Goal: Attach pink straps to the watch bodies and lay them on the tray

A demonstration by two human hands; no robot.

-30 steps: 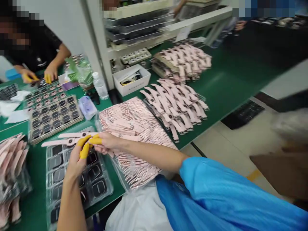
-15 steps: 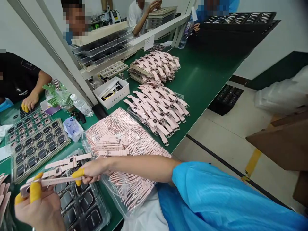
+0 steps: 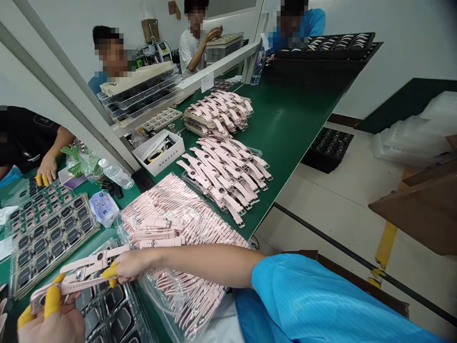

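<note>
At the lower left, my left hand (image 3: 53, 314), with yellow finger covers, grips the watch-case end of a pink watch strap (image 3: 80, 284). My right hand (image 3: 126, 268) pinches the same strap farther along, the strap stretched between both hands. Below them lies a clear tray of dark square watch faces (image 3: 121, 317). Other pink straps with round sensors (image 3: 102, 257) rest on that tray, just behind my hands. Beside my right forearm a plastic bag full of pink straps (image 3: 193, 209) covers the table, with a few loose straps (image 3: 153, 234) on top.
Assembled pink watches (image 3: 224, 171) lie piled on trays beyond the bag, with another stack (image 3: 217, 112) behind. A white box of tools (image 3: 160, 159), a bottle (image 3: 116, 174) and a tray of watch faces (image 3: 55, 238) stand left. A person's hand (image 3: 47, 169) works at far left; other people sit behind.
The view has shifted, so the table and piles appear lower and farther left. Both hands keep hold of the strap, which now sags slightly more between them.
</note>
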